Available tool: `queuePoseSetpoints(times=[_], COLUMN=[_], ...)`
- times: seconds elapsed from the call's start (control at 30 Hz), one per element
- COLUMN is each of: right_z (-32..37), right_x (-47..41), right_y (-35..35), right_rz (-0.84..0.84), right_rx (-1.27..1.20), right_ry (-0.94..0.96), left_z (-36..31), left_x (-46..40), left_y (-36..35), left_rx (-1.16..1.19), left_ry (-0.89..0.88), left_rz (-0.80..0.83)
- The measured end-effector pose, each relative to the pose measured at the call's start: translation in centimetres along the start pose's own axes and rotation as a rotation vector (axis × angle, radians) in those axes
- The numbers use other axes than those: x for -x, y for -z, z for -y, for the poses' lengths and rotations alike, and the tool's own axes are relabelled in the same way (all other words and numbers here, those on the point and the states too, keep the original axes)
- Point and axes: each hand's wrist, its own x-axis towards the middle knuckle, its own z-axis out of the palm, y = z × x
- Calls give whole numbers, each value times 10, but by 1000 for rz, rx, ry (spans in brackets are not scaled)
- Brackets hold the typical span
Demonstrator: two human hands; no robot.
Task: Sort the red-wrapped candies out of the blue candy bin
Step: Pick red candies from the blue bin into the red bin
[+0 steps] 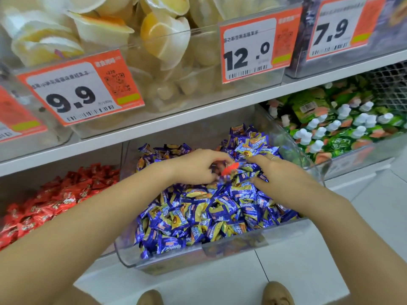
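Note:
A clear plastic bin [233,249] on the lower shelf is heaped with blue-and-yellow wrapped candies [211,212]. My left hand [198,167] is over the middle of the heap, its fingers curled round a red-wrapped candy [230,168] that sticks out toward the right. My right hand [277,172] rests on the blue candies just to the right of it, fingers spread and reaching into the pile, a ring on one finger. The two hands almost touch at the red candy.
A bin of red-wrapped candies [55,199] sits to the left of the blue bin. Right of it stands a bin of green pouches with white caps [343,128]. The upper shelf [198,119] holds clear bins of jelly cups with orange price tags. My shoes show on the tiled floor.

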Motion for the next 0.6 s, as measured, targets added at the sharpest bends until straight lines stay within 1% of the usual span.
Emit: queuePoseSetpoints(times=[0.07, 0.1, 0.13, 0.23, 0.27, 0.4, 0.47, 0.53, 0.6], right_z=[1, 2, 2, 3, 4, 7, 8, 7, 5], right_x=[2, 4, 5, 5, 4, 3, 1, -1, -2], right_y=[0, 0, 0, 4, 5, 5, 2, 0, 0], right_rz=[-3, -14, -32, -112, -123, -109, -102, -86, -43], right_rx=[5, 3, 4, 22, 26, 51, 48, 47, 55], right_ry=[6, 11, 16, -5, -19, -42, -45, -45, -34], left_z=[7, 14, 19, 22, 19, 2, -9, -19, -23], left_x=[21, 31, 40, 51, 48, 7, -16, -35, -49], left_y=[10, 16, 22, 29, 28, 16, 13, 8, 1], left_rx=[-67, -90, -71, 134, 157, 240, 294, 317, 288], left_ry=[25, 57, 104, 210, 227, 315, 397, 434, 447], left_rz=[84, 94, 68, -130, -173, -199, -131, 7, 156])
